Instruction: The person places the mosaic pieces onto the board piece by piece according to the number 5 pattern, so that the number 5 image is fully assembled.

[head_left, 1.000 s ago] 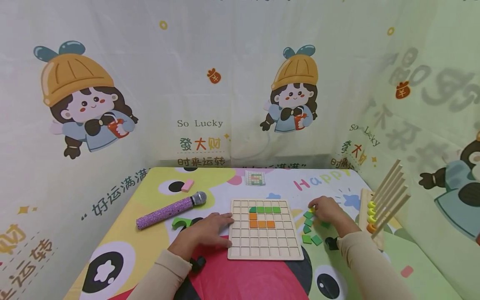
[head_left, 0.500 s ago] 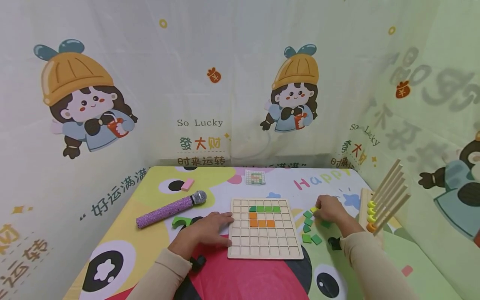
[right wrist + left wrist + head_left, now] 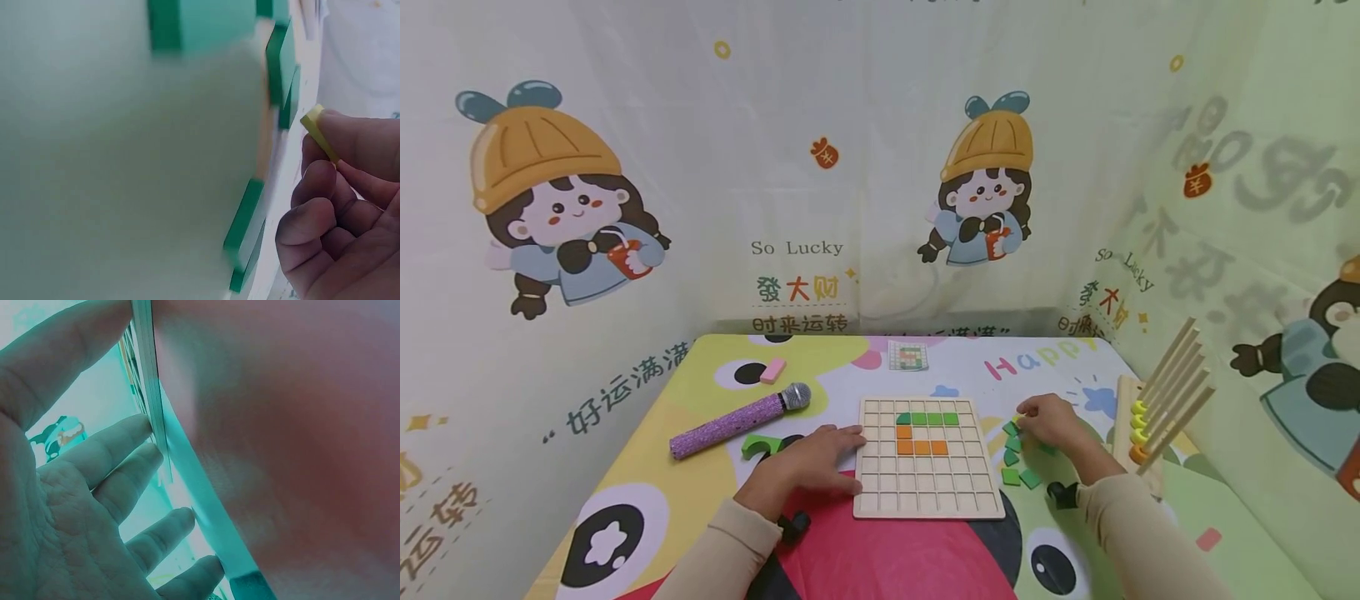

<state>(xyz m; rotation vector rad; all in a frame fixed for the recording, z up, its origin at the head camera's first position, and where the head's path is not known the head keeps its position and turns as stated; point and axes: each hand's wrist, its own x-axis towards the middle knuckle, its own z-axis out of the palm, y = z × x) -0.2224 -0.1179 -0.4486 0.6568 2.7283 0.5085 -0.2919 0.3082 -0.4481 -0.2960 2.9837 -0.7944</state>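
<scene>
A square wooden grid board (image 3: 917,502) lies mid-table, with a row of green tiles (image 3: 936,419) and an L of orange tiles (image 3: 913,448) in its cells. My left hand (image 3: 808,462) rests along the board's left edge, fingers stretched out and thumb at its near part. To the right of the board, my right hand (image 3: 1051,421) pinches a small yellow tile (image 3: 320,134) between thumb and forefinger, the other fingers curled in. Loose green tiles (image 3: 1011,477) lie beside and under that hand, partly hidden by it.
A purple glittery microphone (image 3: 737,423) and a green arch block (image 3: 762,445) lie at left, a pink block (image 3: 772,371) behind them. A small pattern card (image 3: 908,356) is at the back. On the right stands a wooden peg rack (image 3: 1172,375) holding yellow rings (image 3: 1138,422).
My right hand shifts a little right, then back left toward the board, with the yellow tile at its fingertips. My left hand stays at the board's edge.
</scene>
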